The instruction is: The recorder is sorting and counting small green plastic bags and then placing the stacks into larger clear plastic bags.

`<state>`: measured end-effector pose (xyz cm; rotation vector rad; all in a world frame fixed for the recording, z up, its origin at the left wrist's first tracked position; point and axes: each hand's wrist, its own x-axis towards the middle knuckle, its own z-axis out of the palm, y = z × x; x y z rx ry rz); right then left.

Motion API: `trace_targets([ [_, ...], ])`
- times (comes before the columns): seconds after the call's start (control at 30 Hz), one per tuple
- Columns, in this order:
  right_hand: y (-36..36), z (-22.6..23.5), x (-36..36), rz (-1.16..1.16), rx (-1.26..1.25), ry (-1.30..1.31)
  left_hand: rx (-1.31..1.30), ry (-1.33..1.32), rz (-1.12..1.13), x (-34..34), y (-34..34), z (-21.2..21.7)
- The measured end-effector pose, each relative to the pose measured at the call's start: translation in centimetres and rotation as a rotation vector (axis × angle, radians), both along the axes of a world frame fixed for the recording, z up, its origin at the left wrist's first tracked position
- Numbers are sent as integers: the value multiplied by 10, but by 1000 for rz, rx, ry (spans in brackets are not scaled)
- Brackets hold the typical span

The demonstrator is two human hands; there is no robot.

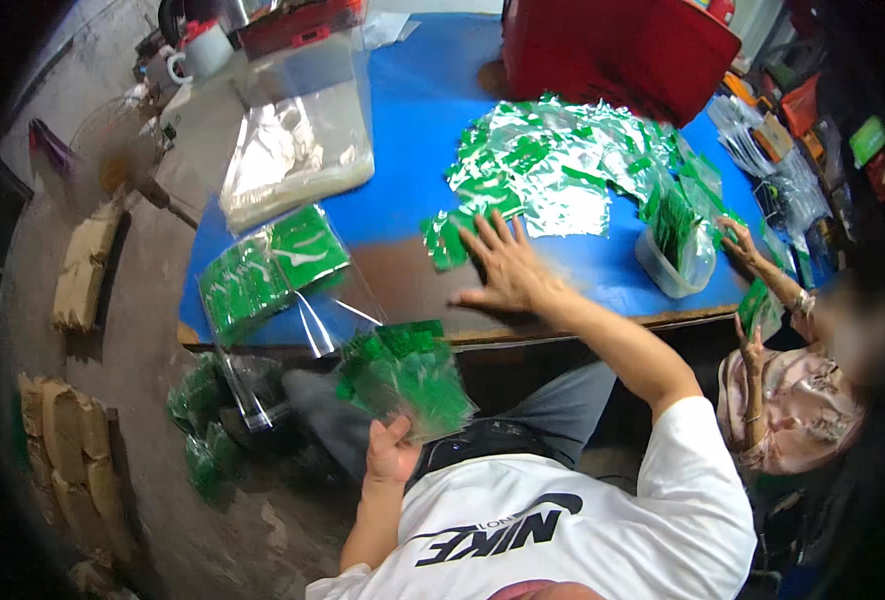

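My left hand (393,455) is closed on the lower edge of a fanned stack of green-and-clear plastic packets (408,375), held over my lap in front of the table. My right hand (515,268) reaches over the tabletop with its fingers spread. Its fingertips lie on or just over a green packet (450,243), at the near left edge of a heap of loose green and clear packets (568,165). To the left, a clear plastic bag (313,322) with rows of green packets (253,280) inside overhangs the table edge.
The blue table (418,80) bears a stack of clear bags (308,150), a red bin (613,55) and a clear tub (683,270) of green packets. At right, a co-worker's hands (753,330) hold a green packet. Brown bundles (68,450) lie on the left floor.
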<state>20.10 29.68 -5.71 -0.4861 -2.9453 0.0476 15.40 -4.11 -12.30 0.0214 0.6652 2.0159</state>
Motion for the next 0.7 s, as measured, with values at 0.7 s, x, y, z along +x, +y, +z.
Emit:
trace_targets([
  [0.7,-74,3,57,162,-176,151,46,-194,-56,-13,-3,-19],
])
